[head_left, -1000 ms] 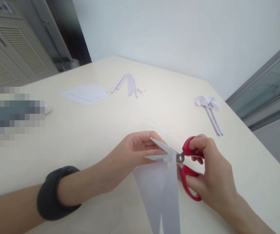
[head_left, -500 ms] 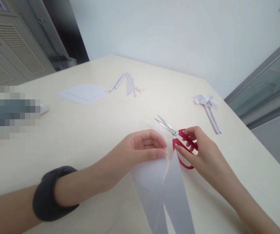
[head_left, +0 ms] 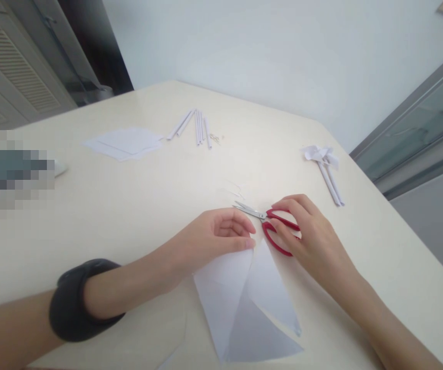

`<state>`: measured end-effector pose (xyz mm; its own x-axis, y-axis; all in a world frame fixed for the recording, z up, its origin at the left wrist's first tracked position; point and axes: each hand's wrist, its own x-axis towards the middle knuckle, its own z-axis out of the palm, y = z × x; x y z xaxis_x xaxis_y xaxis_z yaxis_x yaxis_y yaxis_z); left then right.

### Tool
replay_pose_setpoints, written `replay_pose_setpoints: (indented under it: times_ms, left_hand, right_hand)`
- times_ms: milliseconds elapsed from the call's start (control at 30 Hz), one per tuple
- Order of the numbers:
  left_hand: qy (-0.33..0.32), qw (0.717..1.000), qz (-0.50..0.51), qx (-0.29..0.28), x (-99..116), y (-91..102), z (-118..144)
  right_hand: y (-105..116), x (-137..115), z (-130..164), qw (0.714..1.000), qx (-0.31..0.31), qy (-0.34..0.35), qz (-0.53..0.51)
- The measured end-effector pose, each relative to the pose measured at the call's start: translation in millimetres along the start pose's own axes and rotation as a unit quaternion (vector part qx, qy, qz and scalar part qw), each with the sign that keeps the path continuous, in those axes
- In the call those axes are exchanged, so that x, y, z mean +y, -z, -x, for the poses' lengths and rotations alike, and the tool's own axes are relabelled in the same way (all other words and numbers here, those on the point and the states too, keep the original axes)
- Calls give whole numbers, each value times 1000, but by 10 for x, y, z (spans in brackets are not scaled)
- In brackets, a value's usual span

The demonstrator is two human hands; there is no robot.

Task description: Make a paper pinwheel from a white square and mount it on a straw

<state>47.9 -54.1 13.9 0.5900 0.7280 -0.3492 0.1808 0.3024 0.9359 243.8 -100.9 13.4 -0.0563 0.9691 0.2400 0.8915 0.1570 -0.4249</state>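
Observation:
My left hand [head_left: 227, 239] pinches one corner of a white sheet of paper [head_left: 225, 277] between thumb and fingers; a dark band is on that wrist. The paper has slits, and its cut flaps spread apart toward the near side of the table. To the right, my right hand [head_left: 302, 226] grips red-handled scissors [head_left: 279, 241] by their handles. Their blades point left, just beyond my left fingertips, and are almost closed. Thin paper slivers [head_left: 237, 192] lie behind the blades.
White paper sheets [head_left: 125, 143] lie at the back left, with several rolled paper sticks [head_left: 199, 128] beside them. Two paper pinwheels [head_left: 327, 169] on sticks rest at the right. A blurred-out item [head_left: 9, 172] sits at the left edge. A wall borders the table's back.
The scissors have come down and left toward the tabletop, and their blades have nearly closed. The paper has tilted, so its cut flaps now spread flatter.

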Motion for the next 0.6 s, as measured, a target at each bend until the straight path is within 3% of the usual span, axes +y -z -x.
replay_pose_setpoints:
  times_ms: [67, 200, 367, 600]
  left_hand:
    - [-1, 1000, 1, -18, -12, 24, -24]
    - [-15, 999, 1, -33, -54, 40, -71]
    - [-27, 999, 9, -31, -73, 0, -55]
    - [-18, 1000, -6, 7, -31, -29, -21]
  right_hand:
    - [42, -109, 53, 997, 10, 45, -60]
    - [-1, -234, 145, 985, -54, 80, -143]
    - [-118, -207, 136, 986, -72, 55, -139]
    - [-106, -172, 121, 988, -48, 85, -117]
